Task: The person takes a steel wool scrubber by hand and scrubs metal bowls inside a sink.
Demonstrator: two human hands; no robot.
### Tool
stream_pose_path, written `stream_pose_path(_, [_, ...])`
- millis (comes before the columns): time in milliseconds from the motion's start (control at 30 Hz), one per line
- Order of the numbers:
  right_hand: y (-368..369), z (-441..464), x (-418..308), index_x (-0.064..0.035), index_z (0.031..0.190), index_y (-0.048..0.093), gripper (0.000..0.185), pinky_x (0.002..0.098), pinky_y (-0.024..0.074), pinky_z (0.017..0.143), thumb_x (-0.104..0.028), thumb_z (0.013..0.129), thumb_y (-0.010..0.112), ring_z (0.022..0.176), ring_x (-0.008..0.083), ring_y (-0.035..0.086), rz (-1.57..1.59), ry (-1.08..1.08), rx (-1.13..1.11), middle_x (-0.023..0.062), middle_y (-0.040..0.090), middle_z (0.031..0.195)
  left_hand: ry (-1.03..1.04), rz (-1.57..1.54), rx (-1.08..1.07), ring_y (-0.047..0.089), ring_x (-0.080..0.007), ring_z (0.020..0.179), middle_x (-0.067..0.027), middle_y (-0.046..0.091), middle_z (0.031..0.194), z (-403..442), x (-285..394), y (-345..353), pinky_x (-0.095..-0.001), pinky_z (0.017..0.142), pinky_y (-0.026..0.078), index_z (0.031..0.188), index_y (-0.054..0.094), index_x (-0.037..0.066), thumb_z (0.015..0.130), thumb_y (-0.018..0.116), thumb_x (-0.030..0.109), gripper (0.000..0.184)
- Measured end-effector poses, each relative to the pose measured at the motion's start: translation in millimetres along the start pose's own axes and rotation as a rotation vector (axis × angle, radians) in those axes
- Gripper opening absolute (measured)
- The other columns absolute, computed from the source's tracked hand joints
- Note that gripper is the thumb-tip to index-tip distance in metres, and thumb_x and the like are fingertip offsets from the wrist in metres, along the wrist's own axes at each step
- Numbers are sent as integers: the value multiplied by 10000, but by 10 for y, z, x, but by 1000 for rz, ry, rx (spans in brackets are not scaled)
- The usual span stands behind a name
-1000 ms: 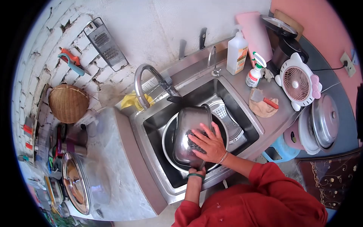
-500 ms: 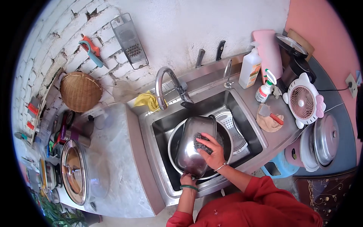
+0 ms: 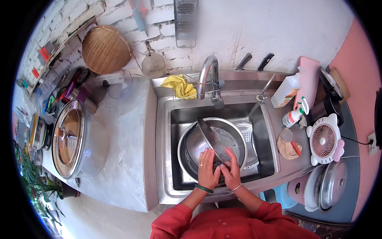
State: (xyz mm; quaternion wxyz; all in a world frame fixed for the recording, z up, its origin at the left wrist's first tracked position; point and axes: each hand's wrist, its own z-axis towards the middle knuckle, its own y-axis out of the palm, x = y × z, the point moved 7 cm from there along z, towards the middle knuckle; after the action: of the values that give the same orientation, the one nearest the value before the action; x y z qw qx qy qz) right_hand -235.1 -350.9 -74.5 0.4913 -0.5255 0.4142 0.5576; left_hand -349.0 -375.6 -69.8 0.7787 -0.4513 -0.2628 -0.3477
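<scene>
A metal pot [image 3: 194, 144] lies tilted on its side inside a large steel basin [image 3: 243, 146], which stands in the sink [image 3: 266, 115]. My left hand [image 3: 208, 169], wearing a green bangle, grips the pot's near end, fingers stretched along its outside. My right hand [image 3: 232, 172] is close beside it at the rim, curled around a dark grey steel-wool scrubber [image 3: 217, 164]. Most of the scrubber is hidden between the two hands. Cloudy water [image 3: 230, 139] shows in the basin. Right of the basin, a perforated metal piece [image 3: 249, 139] rests in the sink.
The faucet [image 3: 211, 75] arches over the sink's back edge, near a yellow cloth [image 3: 180, 86]. On the right stand a white jug [image 3: 285, 91], a spray bottle [image 3: 293, 116] and a small fan [image 3: 323, 140]. A glass-lidded pot [image 3: 69, 137] sits on the left counter.
The pot has turned, its opening now facing right and up. My right hand has moved from the pot's outer surface down to its near rim, next to my left hand. The view has shifted.
</scene>
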Motion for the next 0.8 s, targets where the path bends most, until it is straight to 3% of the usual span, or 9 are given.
stream_pose_path(100, [-153,223,169,4,1248,416,393,275,426,847,-153,895,487,996,176,540,68,114,-14,161,532,1176,5,7,81,353,-389,1230,-230,416,1266,132,142,177,-481,1054,229,1291,353,-30,769,544,103,571])
stream_pose_path(133, [-170,320,124,3,1139,523,331,264,449,763,-245,932,453,899,145,574,-45,-5,-38,136,623,974,-5,-4,103,353,-389,1230,-230,416,1266,163,128,183,-481,1054,229,1291,353,-30,769,544,103,571])
stream_pose_path(233, [-53,452,127,32,1045,580,341,240,428,771,-259,949,430,878,100,530,-310,245,-290,79,609,930,49,-1,100,361,-387,1221,-235,424,1250,195,74,190,-475,1045,254,1270,374,-33,760,559,61,550])
stream_pose_path(267, [29,558,82,39,934,595,355,237,429,700,-283,943,446,749,95,525,-211,153,-246,54,601,788,44,-18,99,369,-394,1212,-234,422,1251,181,40,190,-467,1036,265,1243,399,-36,745,570,37,532])
stream_pose_path(300, [100,658,100,39,934,595,355,237,429,700,-283,943,446,749,95,525,-216,156,-266,54,601,788,40,-35,92,377,-401,1202,-234,421,1252,157,19,187,-459,1027,277,1216,425,-38,729,581,14,514])
stream_pose_path(400, [304,836,245,16,764,566,415,353,428,597,-367,900,481,624,272,561,-333,189,-298,173,579,678,-13,-95,204,416,-392,1144,-202,455,1178,151,7,113,-457,971,324,1127,482,-19,696,619,23,454])
stream_pose_path(633, [254,747,247,17,750,582,377,351,402,552,-322,893,503,545,238,512,-406,210,-123,164,538,592,-141,226,387,467,-308,968,-109,484,1001,63,17,-232,-434,852,361,896,554,82,612,736,122,339])
stream_pose_path(700, [254,754,248,17,752,589,371,345,401,549,-316,894,506,538,224,505,-421,179,-114,158,537,588,-157,267,490,507,-276,857,-74,523,904,86,-36,-327,-392,746,410,831,559,96,622,749,148,287])
stream_pose_path(800, [251,754,236,17,753,598,360,333,398,544,-303,894,513,529,198,491,-423,153,-101,144,532,579,-102,284,368,552,-214,680,-40,555,733,153,-88,-188,-293,540,439,794,581,122,718,681,178,138])
